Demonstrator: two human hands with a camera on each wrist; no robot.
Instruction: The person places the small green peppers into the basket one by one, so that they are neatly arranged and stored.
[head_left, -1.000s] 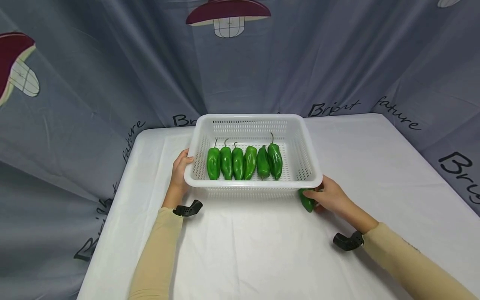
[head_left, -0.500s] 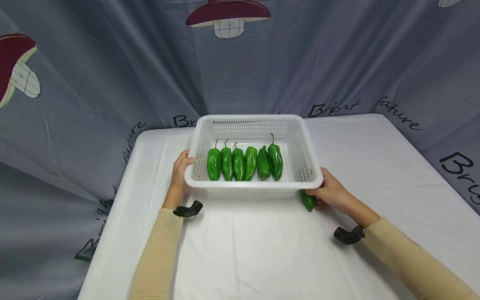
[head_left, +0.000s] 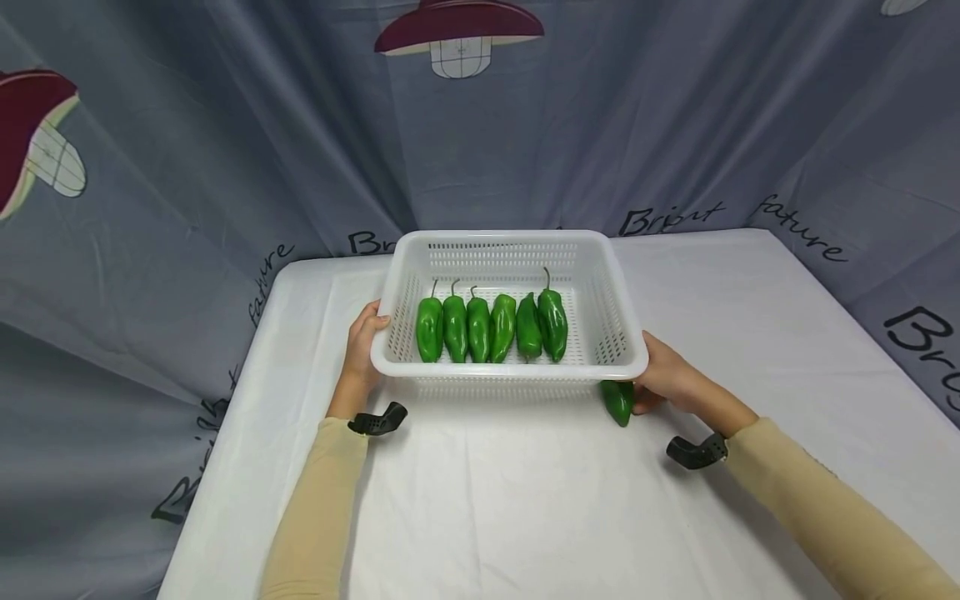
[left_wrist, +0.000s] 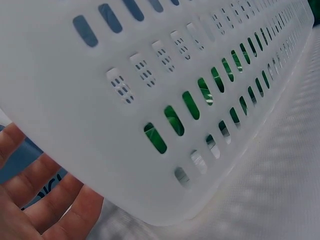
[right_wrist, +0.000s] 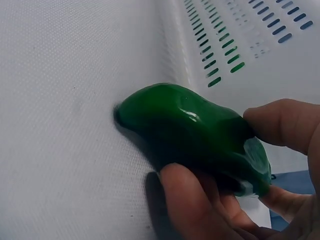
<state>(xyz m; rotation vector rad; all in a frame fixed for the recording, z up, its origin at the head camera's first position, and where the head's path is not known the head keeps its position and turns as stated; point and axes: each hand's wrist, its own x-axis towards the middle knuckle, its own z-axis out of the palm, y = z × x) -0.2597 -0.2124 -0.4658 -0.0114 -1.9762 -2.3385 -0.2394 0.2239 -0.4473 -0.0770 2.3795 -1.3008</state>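
Note:
A white perforated plastic basket (head_left: 510, 371) holds several green peppers (head_left: 478, 329) lying side by side in a row. My left hand (head_left: 362, 337) grips its left end, thumb over the rim; in the left wrist view the fingers (left_wrist: 70, 205) lie against the outer wall. At the front right corner, my right hand (head_left: 667, 375) holds another green pepper (head_left: 618, 403) just outside the basket. The right wrist view shows that pepper (right_wrist: 180, 120) between thumb and fingers, its tip close to the cloth. In the head view, the basket rim hides the pepper's upper part.
A white cloth (head_left: 487, 500) covers the table under the basket. Behind and to the sides hangs a grey-blue curtain (head_left: 495, 158) with printed lamps and lettering. Both forearms wear beige sleeves, with a black wrist camera (head_left: 377, 419) at the left wrist.
My right hand has shifted slightly forward and up beside the basket corner, its thumb now hidden from the head view. The pepper has barely moved. My left hand stays on the basket.

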